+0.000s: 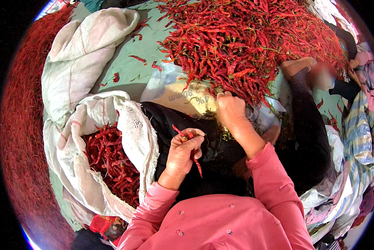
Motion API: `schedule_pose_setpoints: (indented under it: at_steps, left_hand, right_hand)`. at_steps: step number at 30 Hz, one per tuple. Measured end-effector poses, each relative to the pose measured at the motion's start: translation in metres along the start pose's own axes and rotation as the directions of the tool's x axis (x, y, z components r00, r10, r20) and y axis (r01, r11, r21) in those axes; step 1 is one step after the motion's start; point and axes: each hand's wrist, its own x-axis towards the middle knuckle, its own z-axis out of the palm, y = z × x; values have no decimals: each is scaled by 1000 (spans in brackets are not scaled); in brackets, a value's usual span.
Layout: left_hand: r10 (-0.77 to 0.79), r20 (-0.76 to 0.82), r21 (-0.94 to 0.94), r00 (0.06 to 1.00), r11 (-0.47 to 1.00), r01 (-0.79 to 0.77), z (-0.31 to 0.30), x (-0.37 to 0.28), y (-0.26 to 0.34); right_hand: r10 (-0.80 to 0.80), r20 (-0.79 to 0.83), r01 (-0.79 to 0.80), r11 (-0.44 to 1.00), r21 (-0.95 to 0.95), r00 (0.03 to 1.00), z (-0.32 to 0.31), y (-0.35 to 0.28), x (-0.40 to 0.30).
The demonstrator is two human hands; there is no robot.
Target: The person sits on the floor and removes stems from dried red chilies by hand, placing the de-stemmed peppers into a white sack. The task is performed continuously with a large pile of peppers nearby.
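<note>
My left hand (185, 149) is closed around a few dried red chili peppers (197, 166), whose ends stick out above and below the fingers. Up and to the right, my right hand (231, 107) is at the lower edge of a big heap of dried red chilies (224, 47). Its fingertips point away from the camera, and whether they pinch anything is hidden. Left of my left hand stands an open white woven sack (143, 134) with its rim rolled down and red chilies (115, 162) inside. A yellowish printed sheet (184, 97) lies under the near edge of the heap.
A full-looking white sack (71, 72) leans at the upper left. Beyond it spreads a wide mass of red chilies (27, 125). Loose chilies dot the green floor (124, 68). My black-clad leg (312, 131) is bent at the right, near plaid cloth (362, 134). Another person sits at the far right.
</note>
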Motion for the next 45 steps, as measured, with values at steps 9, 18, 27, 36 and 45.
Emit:
schedule_pose_setpoints:
  at_steps: [9,18,27,36,45]
  left_hand:
    - [151,-74,199,986,971,-134,16,21,-18]
    - [139,-126,272,982,957,-100,22,25,-21]
    - [114,-14,315,993,943,-104,20,14,-16]
    - [314,204,771,927,532,-350,20,10,-16]
    - [58,2,135,998,989,-58,13,9,0]
  right_hand:
    - [22,-146,31,935,352,989,-26,-16,-64]
    - [4,-244,126,849,514,970,-61,-17,-86]
    - [37,246,-233,487,842,969,-51,7,-64]
    - [17,184,-152,638,755,983,-45,-9,-78]
    - [-34,-211,119,907,403,977,-35,11,-76]
